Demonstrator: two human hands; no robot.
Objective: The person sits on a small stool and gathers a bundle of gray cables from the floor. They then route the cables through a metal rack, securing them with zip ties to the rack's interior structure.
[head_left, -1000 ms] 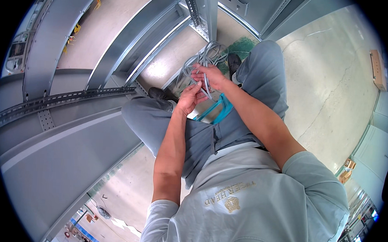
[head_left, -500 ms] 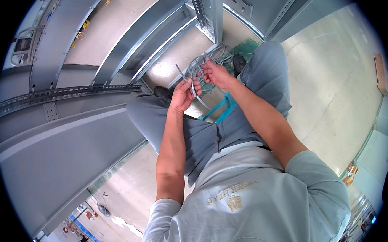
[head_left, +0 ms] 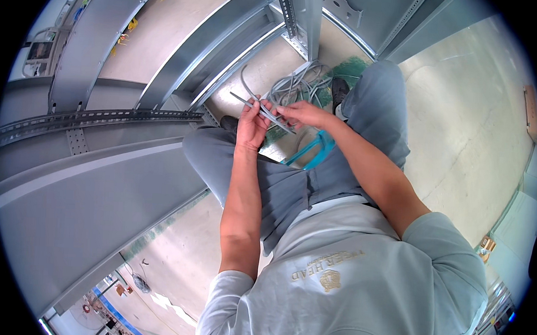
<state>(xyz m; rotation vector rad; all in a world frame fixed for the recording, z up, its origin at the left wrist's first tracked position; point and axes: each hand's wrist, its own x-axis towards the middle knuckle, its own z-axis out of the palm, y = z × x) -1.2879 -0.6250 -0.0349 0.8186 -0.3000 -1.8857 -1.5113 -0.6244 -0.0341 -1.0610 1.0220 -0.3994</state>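
My left hand (head_left: pixel 254 124) is closed on a couple of thin grey cables (head_left: pixel 242 98), pinched between thumb and fingers. One cut cable end sticks out to its upper left, while another length arcs up beyond the fingertips. Close beside it, my right hand (head_left: pixel 308 114) pinches the grey cable with thumb and index finger. Beyond both hands, a loose tangled heap of grey cable (head_left: pixel 293 88) lies on the floor between my feet. A teal strap or band (head_left: pixel 319 150) hangs between my thighs, below my right hand.
Grey metal cabinet frames (head_left: pixel 208 48) stand ahead and to the left, with a slotted rail (head_left: pixel 103 119) along one. A large grey panel (head_left: pixel 87 213) stands at my left. A wooden piece (head_left: pixel 531 113) lies far right. Another cable coil (head_left: pixel 140 283) rests on the floor lower left.
My right hand has come down from the cable heap toward the left hand. The cable in my left hand now points more to the left, and a second length arcs above it.
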